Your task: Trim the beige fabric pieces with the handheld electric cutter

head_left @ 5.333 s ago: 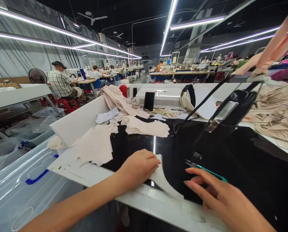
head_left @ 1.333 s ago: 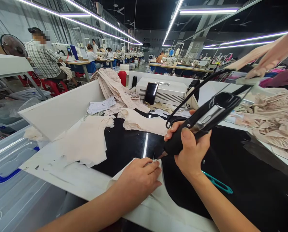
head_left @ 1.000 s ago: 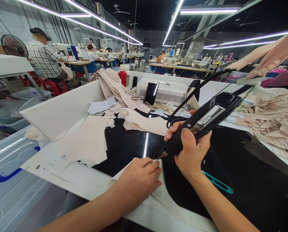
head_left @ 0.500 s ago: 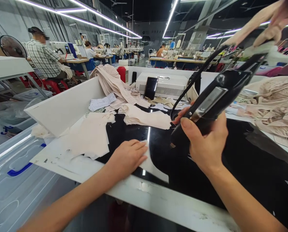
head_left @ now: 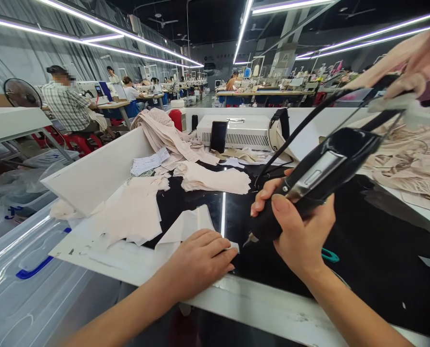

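My right hand [head_left: 305,226] is wrapped round a black corded hand tool [head_left: 319,168] with a silver side plate and a narrow metal tip pointing down at the black work surface [head_left: 377,270]. The tool's exact kind does not show. My left hand [head_left: 202,262] is closed over a white fabric piece [head_left: 189,224], fingers together and curled at its edge. The thumb is partly covered. Another hand [head_left: 413,72] reaches in at the upper right, by the tool's cord end and a pale strip. A teal loop handle [head_left: 330,255] lies beside my right wrist.
Cut beige fabric pieces [head_left: 131,209] lie at the left, with another stack [head_left: 215,177] behind. A phone [head_left: 218,137] leans on a white vented box [head_left: 241,132]. Beige cloth [head_left: 413,154] is heaped at the right. A white panel [head_left: 99,168] edges the table; clear bins stand at left.
My left hand has moved slightly right and down, and more of the white fabric piece shows at its left. The tool's tip has shifted left and down. The teal loop is now visible.
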`<action>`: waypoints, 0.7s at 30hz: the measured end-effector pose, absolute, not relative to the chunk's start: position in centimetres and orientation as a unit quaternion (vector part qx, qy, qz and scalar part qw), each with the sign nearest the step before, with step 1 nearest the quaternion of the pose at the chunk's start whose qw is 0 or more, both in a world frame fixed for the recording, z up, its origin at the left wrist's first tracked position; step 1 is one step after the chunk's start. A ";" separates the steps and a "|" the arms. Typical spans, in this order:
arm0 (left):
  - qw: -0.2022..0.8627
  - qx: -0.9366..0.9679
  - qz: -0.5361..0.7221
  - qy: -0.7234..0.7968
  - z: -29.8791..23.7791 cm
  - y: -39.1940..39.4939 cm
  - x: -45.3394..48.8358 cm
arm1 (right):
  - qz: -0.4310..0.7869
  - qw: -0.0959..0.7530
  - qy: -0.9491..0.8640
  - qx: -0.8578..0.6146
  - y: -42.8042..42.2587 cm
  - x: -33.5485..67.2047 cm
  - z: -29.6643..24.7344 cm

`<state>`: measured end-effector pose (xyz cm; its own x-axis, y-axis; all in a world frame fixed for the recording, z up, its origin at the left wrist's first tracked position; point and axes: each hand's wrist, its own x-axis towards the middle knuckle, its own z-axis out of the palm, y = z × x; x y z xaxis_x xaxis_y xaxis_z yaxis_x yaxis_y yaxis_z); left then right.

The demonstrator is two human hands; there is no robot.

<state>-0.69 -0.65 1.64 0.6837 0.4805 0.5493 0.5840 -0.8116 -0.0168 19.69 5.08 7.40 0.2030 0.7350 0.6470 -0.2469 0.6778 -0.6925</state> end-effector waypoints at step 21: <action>0.047 -0.911 -0.236 -0.333 0.9 -0.4 -1.2 | 0.328 0.742 -0.535 -0.235 6.1 18.4 6.6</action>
